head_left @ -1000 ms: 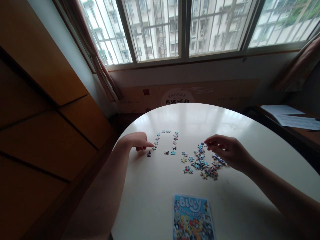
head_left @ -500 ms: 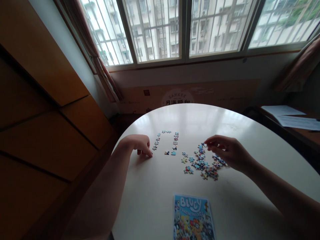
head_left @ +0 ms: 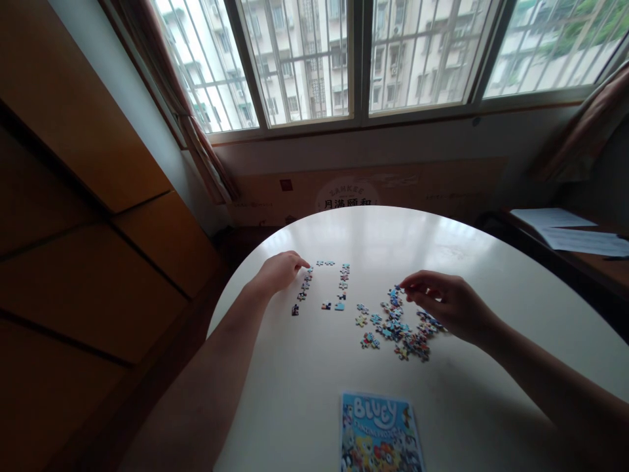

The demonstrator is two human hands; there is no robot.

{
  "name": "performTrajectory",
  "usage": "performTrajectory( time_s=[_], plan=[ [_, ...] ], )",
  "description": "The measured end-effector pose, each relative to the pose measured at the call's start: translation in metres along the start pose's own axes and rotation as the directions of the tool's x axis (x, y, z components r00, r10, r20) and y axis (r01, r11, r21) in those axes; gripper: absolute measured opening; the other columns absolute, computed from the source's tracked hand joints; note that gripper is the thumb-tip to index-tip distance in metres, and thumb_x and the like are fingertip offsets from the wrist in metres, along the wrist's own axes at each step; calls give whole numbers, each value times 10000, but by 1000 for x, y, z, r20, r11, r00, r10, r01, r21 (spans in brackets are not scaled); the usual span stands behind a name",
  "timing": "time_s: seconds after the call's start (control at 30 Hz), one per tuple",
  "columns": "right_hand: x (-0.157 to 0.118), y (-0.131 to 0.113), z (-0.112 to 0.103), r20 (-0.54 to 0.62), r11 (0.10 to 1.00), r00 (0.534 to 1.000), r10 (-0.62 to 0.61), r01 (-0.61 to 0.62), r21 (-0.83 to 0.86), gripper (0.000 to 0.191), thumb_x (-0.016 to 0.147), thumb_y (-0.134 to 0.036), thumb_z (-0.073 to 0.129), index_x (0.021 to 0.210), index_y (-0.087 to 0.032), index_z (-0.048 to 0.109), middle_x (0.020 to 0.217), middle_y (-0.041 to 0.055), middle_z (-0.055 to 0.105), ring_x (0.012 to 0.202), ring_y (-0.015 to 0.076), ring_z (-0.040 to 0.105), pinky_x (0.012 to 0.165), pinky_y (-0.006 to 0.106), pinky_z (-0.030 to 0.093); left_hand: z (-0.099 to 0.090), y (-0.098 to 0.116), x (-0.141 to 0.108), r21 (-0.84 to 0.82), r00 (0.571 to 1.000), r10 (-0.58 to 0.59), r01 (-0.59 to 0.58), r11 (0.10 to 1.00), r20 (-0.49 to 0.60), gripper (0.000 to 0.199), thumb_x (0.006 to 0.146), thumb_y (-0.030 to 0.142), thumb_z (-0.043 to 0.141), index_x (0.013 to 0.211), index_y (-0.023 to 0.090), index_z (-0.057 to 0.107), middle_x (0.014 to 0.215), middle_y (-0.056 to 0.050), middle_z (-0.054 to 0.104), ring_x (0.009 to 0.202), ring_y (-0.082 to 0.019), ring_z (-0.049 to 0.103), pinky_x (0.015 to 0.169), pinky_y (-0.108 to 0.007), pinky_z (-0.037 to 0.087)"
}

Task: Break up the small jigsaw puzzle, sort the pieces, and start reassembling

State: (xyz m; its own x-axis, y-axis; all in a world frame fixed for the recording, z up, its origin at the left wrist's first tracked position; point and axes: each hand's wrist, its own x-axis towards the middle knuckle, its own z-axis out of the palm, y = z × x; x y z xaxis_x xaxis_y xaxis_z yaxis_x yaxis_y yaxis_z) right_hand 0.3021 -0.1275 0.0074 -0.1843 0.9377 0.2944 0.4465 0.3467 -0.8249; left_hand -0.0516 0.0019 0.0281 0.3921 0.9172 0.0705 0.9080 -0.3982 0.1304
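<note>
- Nearest us: blue Bluey booklet (head_left: 381, 432) flat on the white table (head_left: 285, 400), cut off by the bottom of view. We read "BLUEY" in white; the smaller line under it looks like "FANZINE PROJECT", but it's blurry.
- Past it, right of centre: loose puzzle pile (head_left: 400, 328), pieces overlapping, a few strays off its left side.
- Our right hand (head_left: 435, 298) is over the pile's far right side, hiding some of it. Thumb and fingers drawn together at the top end, by a blue piece; we can't tell if they pinch it.
- Left of the pile: pieces in a broken rectangular outline. Left column (head_left: 305, 286), right column (head_left: 343, 283), far row (head_left: 325, 263), two near pieces, plus a dark corner piece (head_left: 295, 310) apart at near left.
- Our left hand (head_left: 284, 270) sits just outside the left column. Index finger out to its far end, the rest curled; we can't tell whether it grips anything.
- Right, beyond the table: papers (head_left: 584, 239) on a brown surface.
- Behind the table: printed panel (head_left: 422, 183), "ZANKEE" arched over "月满颐和", table rim right below.
- Farthest: barred windows (head_left: 304, 65), curtains (head_left: 206, 157) flanking.
</note>
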Motion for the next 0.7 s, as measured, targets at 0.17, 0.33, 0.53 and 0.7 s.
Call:
performTrajectory(
  time_s=[0.17, 0.33, 0.53, 0.7],
  plan=[
    [1, -1, 0, 4, 1000, 1000, -4, 4, 5, 223, 857, -355, 614, 962, -193, 726, 805, 64, 712, 734, 184, 691, 525, 243, 524, 8, -5, 3, 29, 999, 27, -26, 999, -18, 376, 922, 131, 510, 1071, 331, 791, 1232, 2, 687, 993, -194, 657, 792, -269, 479],
    [1, -2, 0, 10, 1000, 1000, -5, 5, -3, 219, 856, -349, 610, 965, -196, 722, 814, 63, 714, 747, 188, 696, 531, 245, 526, 12, -9, 7, 55, 1000, 20, -18, 998, -22, 426, 906, 81, 506, 1108, 337, 780, 1323, -5, 638, 1056, -209, 651, 823, -278, 487],
    [0, -2, -1, 3, 1000, 1000, 6, -6, 6, 216, 849, -344, 619, 966, -195, 722, 815, 63, 715, 755, 192, 697, 539, 248, 534, 0, -8, 4, 56, 980, 105, -97, 994, -170, 384, 930, 107, 489, 1140, 286, 755, 1242, -13, 681, 971, -186, 666, 794, -278, 488],
    [0, -3, -1, 8, 1000, 1000, 0, 0, 10, 220, 848, -351, 619, 962, -195, 724, 808, 61, 713, 731, 187, 695, 533, 249, 537, -10, -5, -3, -2, 993, 40, -40, 999, -114, 193, 869, 392, 664, 942, 224, 724, 946, -31, 719, 817, -197, 645, 668, -281, 447]
  ],
)
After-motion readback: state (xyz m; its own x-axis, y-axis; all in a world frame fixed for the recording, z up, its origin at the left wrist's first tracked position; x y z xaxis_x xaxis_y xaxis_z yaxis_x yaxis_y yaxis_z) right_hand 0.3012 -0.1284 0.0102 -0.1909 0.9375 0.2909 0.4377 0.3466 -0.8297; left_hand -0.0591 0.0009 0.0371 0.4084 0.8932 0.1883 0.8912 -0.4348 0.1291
